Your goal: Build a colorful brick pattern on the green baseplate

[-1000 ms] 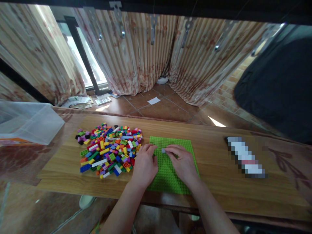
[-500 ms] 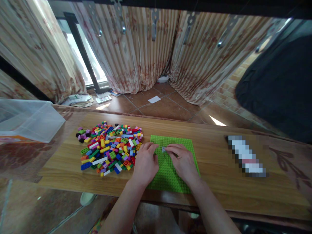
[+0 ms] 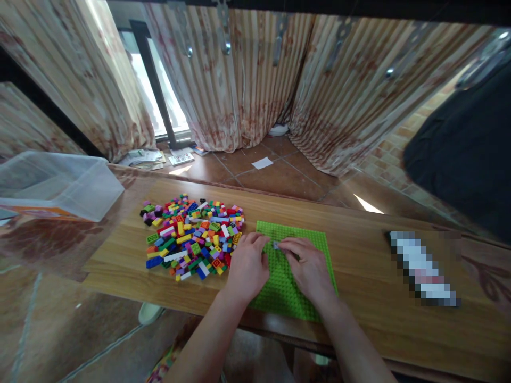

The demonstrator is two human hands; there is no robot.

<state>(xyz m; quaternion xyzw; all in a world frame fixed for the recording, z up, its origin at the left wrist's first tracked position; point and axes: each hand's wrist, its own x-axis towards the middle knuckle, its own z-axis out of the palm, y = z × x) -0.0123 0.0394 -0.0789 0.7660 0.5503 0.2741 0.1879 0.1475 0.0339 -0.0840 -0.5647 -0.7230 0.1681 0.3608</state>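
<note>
A bright green baseplate [image 3: 295,303] lies on the wooden table in front of me. My right hand [image 3: 311,268] is over it, thumb and fingertips pinched on a small light-grey toy brick [image 3: 275,244] at the studs in the upper left part of the plate. My left hand [image 3: 249,266] rests across the plate's left edge, its fingers bent together and pointing toward the brick. Whatever is under those fingers is hidden. Close by on the left spreads a pile of toy bricks [image 3: 195,239] in many colours.
A clear plastic bin [image 3: 107,189] stands at the table's far left. A pixelated oblong item [image 3: 425,271] lies on the wooden table [image 3: 363,287] at the right. Curtains [image 3: 247,80] hang beyond the table, and papers [image 3: 262,163] lie on the tiled floor.
My view has swung slightly left, so the scene sits farther right. Both hands stay in nearly the same spots on the baseplate, the right one still pinching the small brick.
</note>
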